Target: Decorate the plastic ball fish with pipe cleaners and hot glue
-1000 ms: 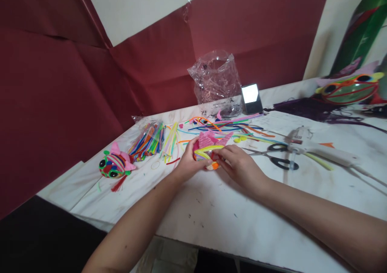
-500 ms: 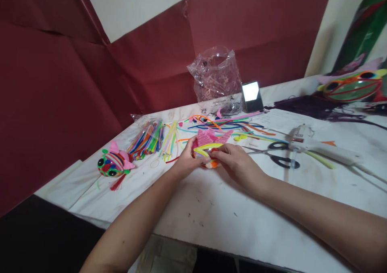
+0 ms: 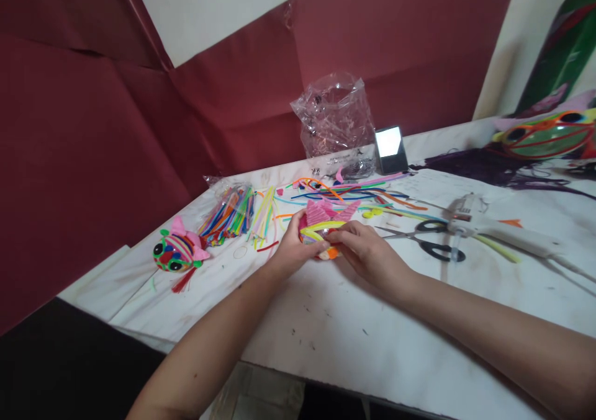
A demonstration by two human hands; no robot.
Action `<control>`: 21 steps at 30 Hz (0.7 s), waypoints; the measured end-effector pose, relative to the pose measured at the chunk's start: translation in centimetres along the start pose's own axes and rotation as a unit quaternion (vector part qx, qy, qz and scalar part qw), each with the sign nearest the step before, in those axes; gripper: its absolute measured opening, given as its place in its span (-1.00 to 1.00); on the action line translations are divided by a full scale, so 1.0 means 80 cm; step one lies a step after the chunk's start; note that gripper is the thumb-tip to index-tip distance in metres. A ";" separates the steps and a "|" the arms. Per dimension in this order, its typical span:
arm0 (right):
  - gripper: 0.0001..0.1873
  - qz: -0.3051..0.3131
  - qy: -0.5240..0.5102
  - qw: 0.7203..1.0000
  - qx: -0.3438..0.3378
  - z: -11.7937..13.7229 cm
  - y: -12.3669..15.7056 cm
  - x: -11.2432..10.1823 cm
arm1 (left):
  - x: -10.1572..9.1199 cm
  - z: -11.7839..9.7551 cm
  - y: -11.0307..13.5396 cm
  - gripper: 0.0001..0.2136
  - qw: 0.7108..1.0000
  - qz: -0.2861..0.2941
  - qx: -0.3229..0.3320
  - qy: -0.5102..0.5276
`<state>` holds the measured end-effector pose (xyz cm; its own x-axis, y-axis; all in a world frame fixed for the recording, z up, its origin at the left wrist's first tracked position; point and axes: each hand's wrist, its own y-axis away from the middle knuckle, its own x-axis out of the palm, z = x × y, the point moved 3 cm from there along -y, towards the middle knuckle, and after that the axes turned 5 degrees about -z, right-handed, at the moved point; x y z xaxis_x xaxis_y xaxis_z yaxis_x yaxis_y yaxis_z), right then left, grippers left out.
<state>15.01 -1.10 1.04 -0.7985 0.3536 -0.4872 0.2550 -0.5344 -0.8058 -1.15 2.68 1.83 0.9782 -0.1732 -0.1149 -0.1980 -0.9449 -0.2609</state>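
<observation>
My left hand (image 3: 298, 244) is wrapped round the left side of a small craft ornament (image 3: 321, 226), with its thumb across the front. The ornament has pink ribbed fins on top, a yellow strip across it and an orange patch low down. My right hand (image 3: 365, 245) is closed in a pinch against the ornament's right front, by a small red patch. Whatever lies between those fingertips is hidden. Right of this hand lie scissors (image 3: 421, 241) with black handles, blades pointing toward the hand. Behind the ornament are loose coloured pipe cleaners (image 3: 344, 190).
A white glue gun (image 3: 507, 231) rests at right, its cord trailing off. A similar big-eyed ornament (image 3: 177, 251) sits at left beside a bag of pipe cleaners (image 3: 230, 215). Behind stand a clear plastic bag (image 3: 335, 119) and a lit phone (image 3: 391, 150); a larger decorated piece (image 3: 544, 136) lies far right.
The view has shifted slightly, so everything sits a little further right. Both hands keep their hold at the ornament, with only a tiny movement of the right fingers.
</observation>
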 end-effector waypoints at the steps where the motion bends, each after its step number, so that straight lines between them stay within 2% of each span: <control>1: -0.76 -0.005 -0.014 1.000 0.022 -0.001 0.000 -0.001 | 0.000 0.000 0.000 -0.17 1.000 -0.005 0.003 -0.003; 7: -0.87 -0.056 -0.063 0.985 0.148 -0.011 -0.001 -0.008 | -0.003 0.002 -0.002 -0.21 1.000 -0.023 -0.001 0.001; 12: -0.82 -0.083 -0.062 0.974 0.201 -0.019 -0.002 -0.011 | -0.006 -0.001 -0.002 -0.30 0.999 -0.042 -0.020 0.022; 15: -0.82 -0.088 -0.055 0.974 0.204 -0.020 -0.002 -0.012 | -0.009 -0.001 -0.003 -0.32 0.997 -0.060 -0.029 0.035; 21: -0.84 -0.062 -0.044 0.986 0.147 -0.013 0.001 -0.011 | -0.010 0.006 -0.005 -0.32 0.993 -0.061 -0.053 0.088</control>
<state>16.28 -0.62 1.04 -0.8606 0.3694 -0.3507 -0.0055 -0.6952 -0.7188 -1.91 3.35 1.54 0.9923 -0.0931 0.0823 -0.0792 -0.9842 -0.1584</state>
